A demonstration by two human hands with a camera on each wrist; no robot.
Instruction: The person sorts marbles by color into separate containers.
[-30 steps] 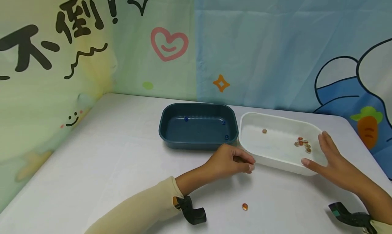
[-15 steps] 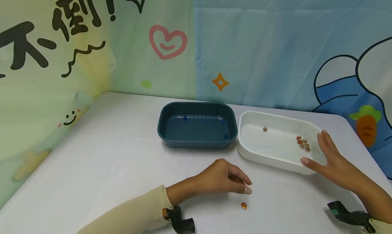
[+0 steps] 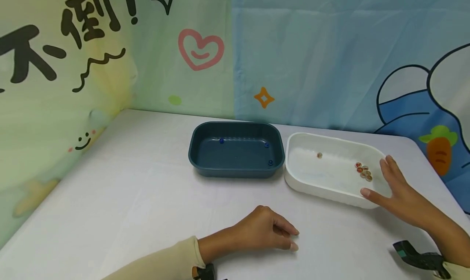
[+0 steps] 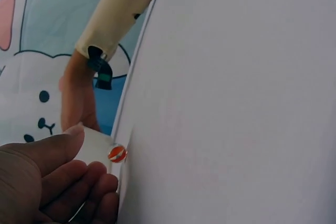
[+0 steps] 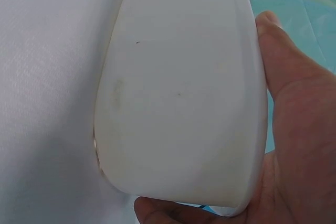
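Note:
My left hand point(image 3: 262, 229) is low over the white table, thumb and fingers apart. In the left wrist view, a clear glass marble with an orange swirl point(image 4: 117, 153) lies just beyond the thumb tip and fingertips; the hand hides it in the head view. My right hand point(image 3: 398, 194) holds the right end of a white tray point(image 3: 327, 192), with the thumb at the front rim and the fingers around the end. In the right wrist view, the tray's outer face point(image 5: 178, 103) fills the middle. Several orange and clear marbles point(image 3: 363, 172) sit inside it, with a single one point(image 3: 319, 155) farther left.
A dark blue tray point(image 3: 236, 174) stands left of the white one, with small blue pieces point(image 3: 270, 162) on its floor. A printed cloth backdrop point(image 3: 312, 60) rises behind the table's far edge. White cloth point(image 3: 128, 190) covers the tabletop.
My left hand has come down from the white tray's front left corner toward me, to the marble on the table. The lone marble in the tray has shifted slightly right. My right hand stays put.

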